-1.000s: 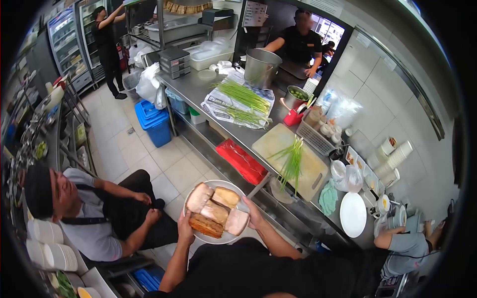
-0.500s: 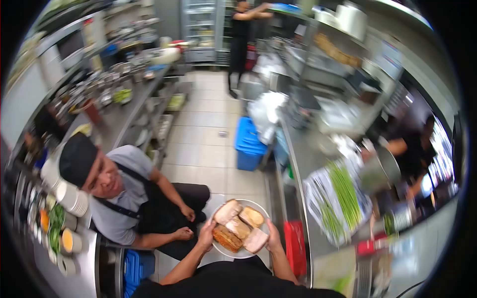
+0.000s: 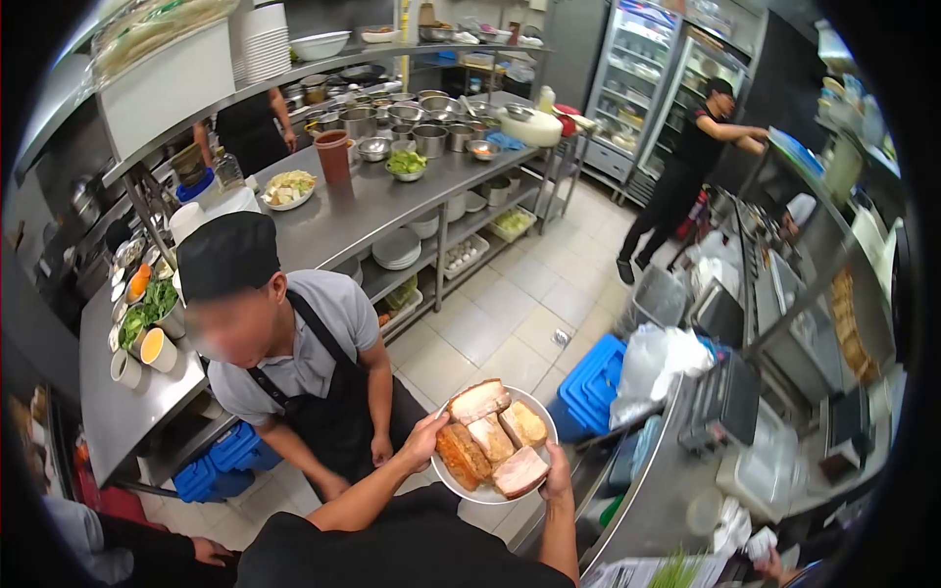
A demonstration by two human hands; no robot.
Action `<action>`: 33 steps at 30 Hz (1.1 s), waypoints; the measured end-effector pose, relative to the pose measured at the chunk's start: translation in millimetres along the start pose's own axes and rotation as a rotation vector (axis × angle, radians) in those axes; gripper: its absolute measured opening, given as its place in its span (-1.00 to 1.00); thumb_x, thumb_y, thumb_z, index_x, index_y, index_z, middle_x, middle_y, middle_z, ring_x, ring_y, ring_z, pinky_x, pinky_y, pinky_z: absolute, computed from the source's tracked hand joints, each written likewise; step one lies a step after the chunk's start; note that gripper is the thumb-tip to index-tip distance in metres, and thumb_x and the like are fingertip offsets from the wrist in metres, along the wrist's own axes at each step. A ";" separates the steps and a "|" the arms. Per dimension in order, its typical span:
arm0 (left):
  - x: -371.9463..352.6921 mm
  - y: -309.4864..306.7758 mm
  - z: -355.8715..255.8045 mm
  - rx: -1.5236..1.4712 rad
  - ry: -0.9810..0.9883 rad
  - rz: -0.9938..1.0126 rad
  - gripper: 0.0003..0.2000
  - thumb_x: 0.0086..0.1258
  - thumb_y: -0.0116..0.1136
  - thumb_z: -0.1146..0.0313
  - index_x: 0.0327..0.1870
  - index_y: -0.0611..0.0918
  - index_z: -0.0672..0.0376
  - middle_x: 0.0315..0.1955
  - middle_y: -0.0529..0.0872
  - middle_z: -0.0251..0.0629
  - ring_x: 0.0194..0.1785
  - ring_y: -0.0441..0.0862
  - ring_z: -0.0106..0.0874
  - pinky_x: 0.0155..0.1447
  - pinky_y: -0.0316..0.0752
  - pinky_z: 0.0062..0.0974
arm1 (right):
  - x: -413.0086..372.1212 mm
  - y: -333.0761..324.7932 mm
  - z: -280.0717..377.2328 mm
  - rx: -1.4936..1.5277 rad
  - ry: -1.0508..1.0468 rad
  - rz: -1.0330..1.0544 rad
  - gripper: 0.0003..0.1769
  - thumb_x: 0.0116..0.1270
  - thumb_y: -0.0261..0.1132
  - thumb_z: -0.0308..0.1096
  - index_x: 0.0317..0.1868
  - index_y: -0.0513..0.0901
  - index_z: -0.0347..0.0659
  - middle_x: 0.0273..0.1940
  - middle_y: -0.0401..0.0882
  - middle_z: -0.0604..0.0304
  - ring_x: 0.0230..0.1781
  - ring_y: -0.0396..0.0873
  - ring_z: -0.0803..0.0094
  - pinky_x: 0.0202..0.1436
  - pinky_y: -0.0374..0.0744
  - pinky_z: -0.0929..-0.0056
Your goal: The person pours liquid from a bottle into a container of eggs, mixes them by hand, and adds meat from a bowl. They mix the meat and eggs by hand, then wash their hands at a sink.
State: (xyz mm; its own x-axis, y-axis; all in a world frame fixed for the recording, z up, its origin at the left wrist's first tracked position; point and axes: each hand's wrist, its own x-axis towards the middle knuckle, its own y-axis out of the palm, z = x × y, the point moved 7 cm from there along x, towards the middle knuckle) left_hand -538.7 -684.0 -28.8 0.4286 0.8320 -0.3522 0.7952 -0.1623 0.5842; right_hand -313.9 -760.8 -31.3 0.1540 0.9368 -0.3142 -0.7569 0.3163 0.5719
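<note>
A round white plate [image 3: 482,496] is held at waist height in front of my dark apron. My left hand [image 3: 425,441] grips its left rim, and my right hand [image 3: 559,477] grips the right rim. Several thick chunks of meat that look like roast pork belly [image 3: 490,439] lie on it. Some show pale cut faces; one on the left shows a browned, crisp side. Close on my left stands a co-worker [image 3: 319,343] in a grey shirt, black apron and black cap, whose lowered hands are near my left forearm.
A steel counter [image 3: 343,220] carries pots, bowls and a brown container [image 3: 334,155]. Blue bins [image 3: 591,384] and plastic bags stand by the right counter [image 3: 637,500]. Another person [image 3: 686,176] reaches to a shelf at the back. A sleeve and hand [image 3: 208,551] show at lower left.
My view has turned left, bringing more of the left counter in and moving the right counter toward the edge. The co-worker's head has turned away and down. Both hands still hold the plate.
</note>
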 end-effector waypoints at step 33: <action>345.3 105.1 -501.7 -0.047 1.229 -0.320 -0.55 0.47 -0.18 0.13 0.25 0.23 0.19 -0.01 0.54 -0.07 0.04 0.55 -0.25 0.01 0.54 -0.21 | 623.1 506.6 372.8 0.100 -0.040 1.047 -0.52 0.36 -0.17 -0.18 0.08 0.45 -0.34 0.03 0.54 0.03 0.04 0.53 0.23 0.15 0.47 0.25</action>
State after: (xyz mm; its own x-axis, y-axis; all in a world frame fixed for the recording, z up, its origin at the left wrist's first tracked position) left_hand -522.3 -147.7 277.8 -0.4772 0.7767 0.4111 0.7627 0.1337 0.6327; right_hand -364.5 39.0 345.1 -0.5239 0.7534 0.3974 -0.4687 -0.6445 0.6041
